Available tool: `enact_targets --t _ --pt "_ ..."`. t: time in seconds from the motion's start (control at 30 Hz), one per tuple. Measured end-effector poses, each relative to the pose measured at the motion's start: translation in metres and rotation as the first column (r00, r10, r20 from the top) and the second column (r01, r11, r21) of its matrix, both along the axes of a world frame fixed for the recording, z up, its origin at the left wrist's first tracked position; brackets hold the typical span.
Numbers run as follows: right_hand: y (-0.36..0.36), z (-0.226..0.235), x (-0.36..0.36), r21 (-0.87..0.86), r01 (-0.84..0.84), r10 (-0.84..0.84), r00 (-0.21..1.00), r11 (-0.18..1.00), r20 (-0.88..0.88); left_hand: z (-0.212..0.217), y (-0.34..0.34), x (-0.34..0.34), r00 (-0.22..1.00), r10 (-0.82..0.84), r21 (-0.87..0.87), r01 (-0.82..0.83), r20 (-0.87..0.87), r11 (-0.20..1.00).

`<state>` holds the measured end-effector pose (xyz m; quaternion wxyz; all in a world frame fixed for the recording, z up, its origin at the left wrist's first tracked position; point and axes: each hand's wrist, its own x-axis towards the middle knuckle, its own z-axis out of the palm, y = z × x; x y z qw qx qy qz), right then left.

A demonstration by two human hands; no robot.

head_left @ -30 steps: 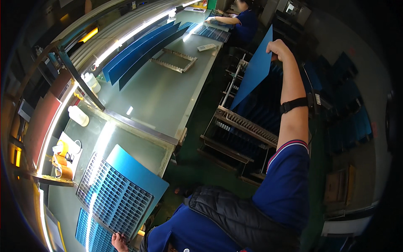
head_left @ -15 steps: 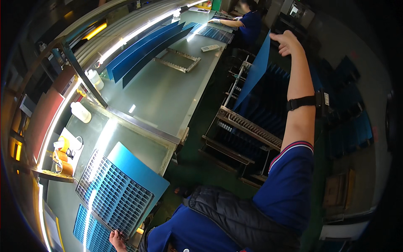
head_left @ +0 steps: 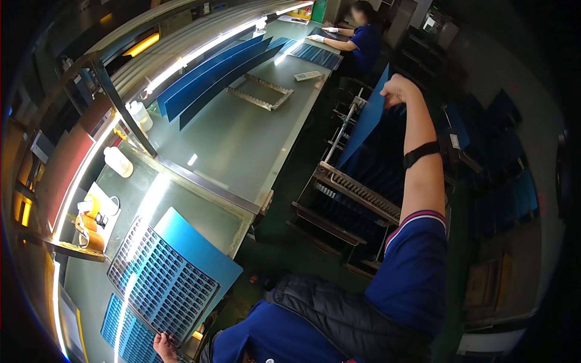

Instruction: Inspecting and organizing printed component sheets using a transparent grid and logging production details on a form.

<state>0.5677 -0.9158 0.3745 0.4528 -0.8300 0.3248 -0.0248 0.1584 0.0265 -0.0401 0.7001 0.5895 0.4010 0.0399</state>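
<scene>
Head view: the right hand (head_left: 396, 91) pinches a blue panel (head_left: 367, 124) by its upper edge, likely sparing the face; it slants above the rack (head_left: 357, 192), whose slots presumably space panels. Lower left, the left hand's (head_left: 163, 346) fingers clamp the patterned sheet's (head_left: 172, 279) near corner, probably steadying it.

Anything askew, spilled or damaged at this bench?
No spill or damage visible. Only the patterned sheet, its corner at the left hand, looks askew: it overlaps a plain blue sheet with their edges out of line.
</scene>
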Motion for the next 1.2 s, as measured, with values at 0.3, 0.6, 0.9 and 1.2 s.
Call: enact_targets --t 0.3,0.6,0.9,1.2 --pt "0.110 0.082 0.005 -0.859 0.166 0.437 0.805 0.485 0.402 0.106 0.002 0.037 0.979 -0.174 0.994 0.110 -0.104 0.027" --pt "0.397 -0.145 -0.085 0.711 -0.701 0.847 0.411 0.057 0.337 0.242 -0.163 0.041 0.945 -0.322 0.974 -0.027 -0.048 -0.223" --pt "0.438 -0.309 -0.091 0.724 -0.493 0.834 0.512 0.482 -0.207 0.105 -0.205 -0.020 0.732 -0.652 0.955 0.293 -0.198 0.038" --pt "0.434 -0.277 -0.124 0.694 -0.591 0.899 0.386 0.411 -0.204 0.085 -0.199 -0.067 0.953 0.024 -0.464 -0.169 -0.302 0.870"
